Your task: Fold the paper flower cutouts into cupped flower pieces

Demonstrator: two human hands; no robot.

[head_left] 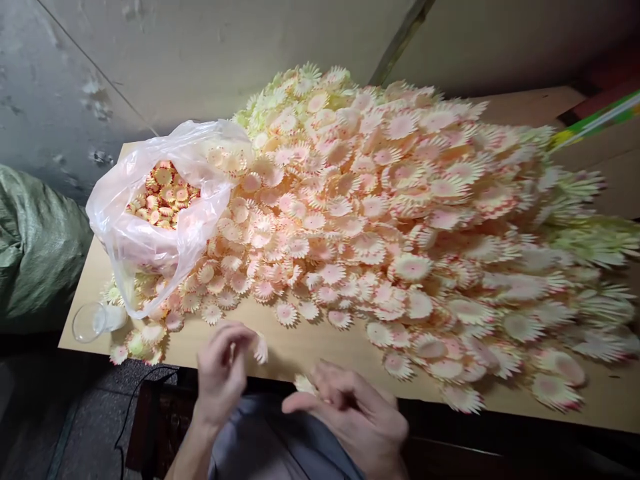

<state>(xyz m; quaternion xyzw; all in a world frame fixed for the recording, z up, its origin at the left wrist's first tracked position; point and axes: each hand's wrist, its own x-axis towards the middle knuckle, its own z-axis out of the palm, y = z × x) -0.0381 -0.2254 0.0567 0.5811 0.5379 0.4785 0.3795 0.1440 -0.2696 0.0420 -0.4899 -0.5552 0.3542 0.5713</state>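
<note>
A big heap of pale pink and cream artificial flower heads (380,213) covers most of the wooden table (320,350). At the table's near edge my left hand (220,373) pinches one flower head (261,349) between its fingertips. My right hand (350,410) is curled around another pale flower piece (303,383), just below the table edge. Both hands hover over my lap, close together.
A clear plastic bag (160,220) holding small yellow-red flower centres sits at the left of the heap. A clear plastic cup (93,321) lies on its side at the table's left corner. A green sack (35,247) stands at far left. A dark cable (135,400) hangs below the table.
</note>
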